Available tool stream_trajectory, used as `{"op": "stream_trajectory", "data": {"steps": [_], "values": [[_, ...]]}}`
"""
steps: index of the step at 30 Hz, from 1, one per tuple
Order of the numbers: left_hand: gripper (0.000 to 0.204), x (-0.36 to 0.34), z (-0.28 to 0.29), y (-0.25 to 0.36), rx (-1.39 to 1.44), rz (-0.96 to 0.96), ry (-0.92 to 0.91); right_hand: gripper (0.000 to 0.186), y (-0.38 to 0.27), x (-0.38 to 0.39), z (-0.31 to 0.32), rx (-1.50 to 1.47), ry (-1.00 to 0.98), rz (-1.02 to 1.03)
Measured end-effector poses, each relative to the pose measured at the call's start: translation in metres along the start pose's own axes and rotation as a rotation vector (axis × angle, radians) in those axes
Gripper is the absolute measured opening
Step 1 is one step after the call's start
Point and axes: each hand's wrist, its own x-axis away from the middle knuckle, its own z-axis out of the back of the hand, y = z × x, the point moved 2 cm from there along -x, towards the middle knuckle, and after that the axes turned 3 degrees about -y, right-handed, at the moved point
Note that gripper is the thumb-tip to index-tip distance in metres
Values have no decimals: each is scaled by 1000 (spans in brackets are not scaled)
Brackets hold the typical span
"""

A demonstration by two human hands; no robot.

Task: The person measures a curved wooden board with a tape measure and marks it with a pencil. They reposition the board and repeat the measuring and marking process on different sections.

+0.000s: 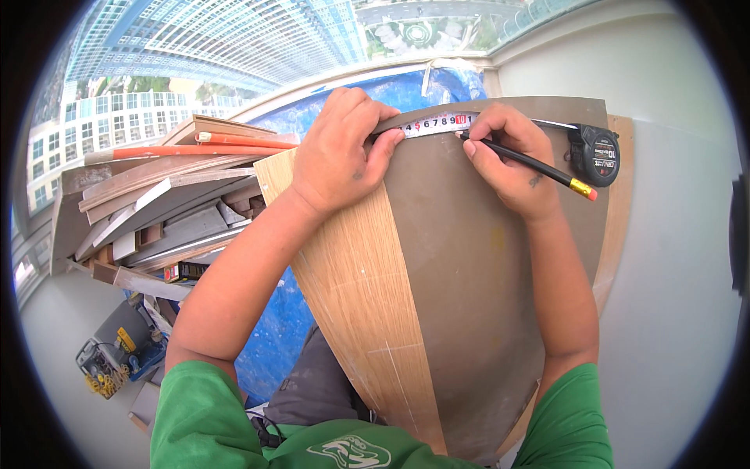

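Note:
A large grey-brown tile or panel (pixel 484 273) lies in front of me, on top of light wood-grain planks (pixel 351 273). Across its far end stretches a tape measure blade (pixel 434 124), with the black tape case (pixel 595 155) resting at the far right corner. My left hand (pixel 340 152) pinches the blade's left end against the panel's left edge. In my right hand (pixel 514 160) is a black pencil (pixel 539 165) with a gold band and pink eraser. Its tip points at the panel surface just below the blade; whether it touches is hard to tell.
Cut boards and offcuts (pixel 172 199) are piled at the left, with orange-red tubes (pixel 195 151) on top. Blue sheeting (pixel 269 344) covers the floor. A grey power tool (pixel 121 340) sits lower left. A window runs along the back; a pale wall (pixel 680 234) stands right.

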Motion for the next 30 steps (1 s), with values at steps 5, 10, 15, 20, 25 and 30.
{"op": "stream_trajectory", "data": {"steps": [5, 10, 15, 20, 25, 30], "values": [[17, 0, 1, 1, -20, 2, -9, 11, 0, 0, 1, 8, 13, -18], [20, 0, -1, 0, -25, 10, -13, 13, -1, -1, -3, 51, 45, 46], [22, 1, -2, -1, -22, 27, -19, 12, 1, 3, -7, 132, 64, 96], [23, 0, -1, 0, -36, 20, -16, 13, -4, 3, -15, 267, 110, 123], [25, -1, 0, 1, -42, 9, -15, 15, -2, 4, -21, 288, 140, 169], [25, -2, 0, 1, -51, -9, -9, 15, -3, 4, -21, 293, 147, 194]]}}
